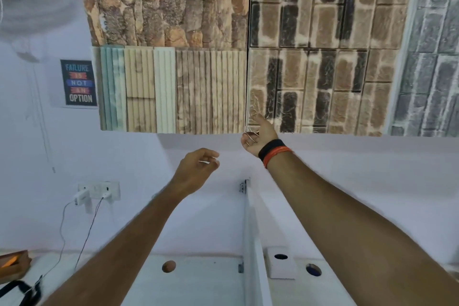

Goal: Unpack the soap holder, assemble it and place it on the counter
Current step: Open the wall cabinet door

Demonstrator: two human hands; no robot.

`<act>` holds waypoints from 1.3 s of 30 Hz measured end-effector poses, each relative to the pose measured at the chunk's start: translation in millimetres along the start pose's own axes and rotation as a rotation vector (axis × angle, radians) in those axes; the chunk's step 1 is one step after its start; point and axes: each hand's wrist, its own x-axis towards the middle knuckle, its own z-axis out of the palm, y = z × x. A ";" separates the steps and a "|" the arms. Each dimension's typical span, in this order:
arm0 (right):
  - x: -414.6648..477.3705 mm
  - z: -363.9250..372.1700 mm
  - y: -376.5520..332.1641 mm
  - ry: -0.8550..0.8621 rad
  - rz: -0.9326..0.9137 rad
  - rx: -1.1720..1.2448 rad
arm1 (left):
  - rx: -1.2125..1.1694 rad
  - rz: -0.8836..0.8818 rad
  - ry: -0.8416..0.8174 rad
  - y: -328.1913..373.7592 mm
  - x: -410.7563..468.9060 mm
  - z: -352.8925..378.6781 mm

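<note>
Both arms reach up toward the wall panels (211, 89). The right hand (258, 140) is at the bottom edge of the brick-look panel (323, 87), fingers curled around something thin and shiny; I cannot tell what it is. The left hand (196, 169) hangs just below the panels, fingers loosely bent, holding nothing. The soap holder cannot be made out

Both hands raised: right hand (258, 138) at cabinet door (320, 57) corner, left hand (198, 166) empty.
</note>
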 end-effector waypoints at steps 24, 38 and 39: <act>-292.4 -132.0 -48.6 0.094 -0.391 0.309 | -0.140 0.277 -0.066 171.4 -147.6 115.9; -290.1 -173.8 -47.0 0.016 -0.564 -0.564 | -0.063 0.207 -0.086 158.7 -132.6 132.2; -276.9 -172.5 -47.7 0.000 -0.586 -0.655 | -0.060 0.202 -0.073 152.3 -124.2 129.1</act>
